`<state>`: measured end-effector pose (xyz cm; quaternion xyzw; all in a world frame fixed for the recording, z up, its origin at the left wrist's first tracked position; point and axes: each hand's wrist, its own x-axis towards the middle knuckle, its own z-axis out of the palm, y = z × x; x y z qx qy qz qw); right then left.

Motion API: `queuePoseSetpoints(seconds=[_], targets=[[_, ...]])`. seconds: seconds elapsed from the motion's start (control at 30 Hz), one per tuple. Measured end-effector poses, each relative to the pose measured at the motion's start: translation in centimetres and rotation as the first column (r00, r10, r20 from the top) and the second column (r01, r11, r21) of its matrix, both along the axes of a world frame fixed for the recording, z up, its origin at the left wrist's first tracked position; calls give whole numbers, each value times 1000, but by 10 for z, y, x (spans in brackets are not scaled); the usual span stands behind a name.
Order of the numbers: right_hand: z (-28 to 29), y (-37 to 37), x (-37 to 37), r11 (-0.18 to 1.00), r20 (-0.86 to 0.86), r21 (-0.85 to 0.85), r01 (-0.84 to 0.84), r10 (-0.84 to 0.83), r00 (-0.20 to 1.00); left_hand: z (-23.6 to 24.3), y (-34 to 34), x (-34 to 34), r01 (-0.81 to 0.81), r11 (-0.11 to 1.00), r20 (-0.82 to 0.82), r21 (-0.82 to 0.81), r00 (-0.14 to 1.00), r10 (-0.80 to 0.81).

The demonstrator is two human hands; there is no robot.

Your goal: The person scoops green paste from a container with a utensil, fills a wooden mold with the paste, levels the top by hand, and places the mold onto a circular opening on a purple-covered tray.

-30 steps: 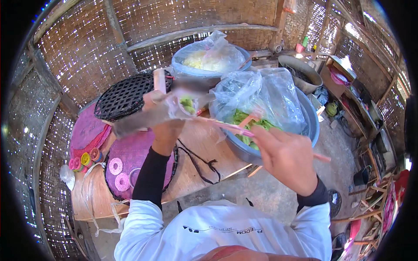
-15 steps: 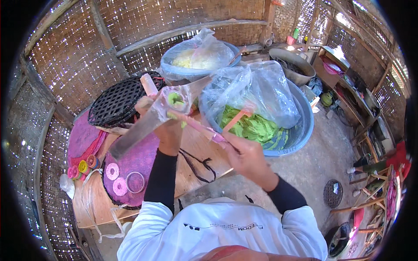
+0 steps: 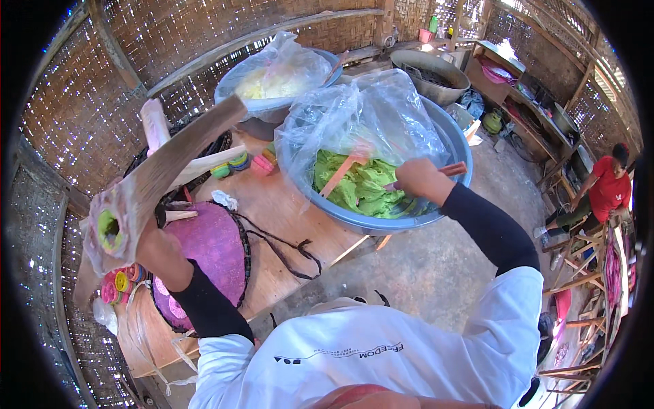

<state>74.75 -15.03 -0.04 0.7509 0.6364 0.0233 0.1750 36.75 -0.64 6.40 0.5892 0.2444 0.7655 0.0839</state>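
My left hand [image 3: 162,253] is closed around a wooden dough press [image 3: 178,153], raised at the left and tilted. Its round opening [image 3: 109,228] shows green dough inside, with pale pink smears on the rim. My right hand [image 3: 417,178] grips a wooden stick [image 3: 455,169] over the big blue basin [image 3: 436,217]; the stick's lower end reaches the bright green dough [image 3: 364,191]. A flat wooden paddle [image 3: 338,176] stands in that dough. Clear plastic sheeting [image 3: 381,112] covers the basin's far part.
Below the press lies a round pink mat [image 3: 211,238] on the wooden table [image 3: 279,273], beside a black cord [image 3: 283,252]. Behind are a second basin [image 3: 228,102] with pale dough and a large metal pan [image 3: 432,85]. A person in red [image 3: 608,185] is at the far right.
My left hand has carried the press left and turned it. My right hand has drawn the stick away from the opening and moved right, over the green dough.
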Motion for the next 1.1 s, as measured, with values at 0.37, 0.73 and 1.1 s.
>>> queuePoseSetpoints(seconds=[0.37,0.73,1.1], targets=[[7,20,-174,975,-609,94,-200,-102,-786,-10,-10,34,970,-64,189,236,-110,-976],[16,-3,-213,788,15,-69,-612,-612,-791,-42,-21,-25,985,144,531,-98,174,-829],[14,21,-218,957,-873,291,-2,265,-410,-69,-91,-93,-318,887,-577,-336,813,73]])
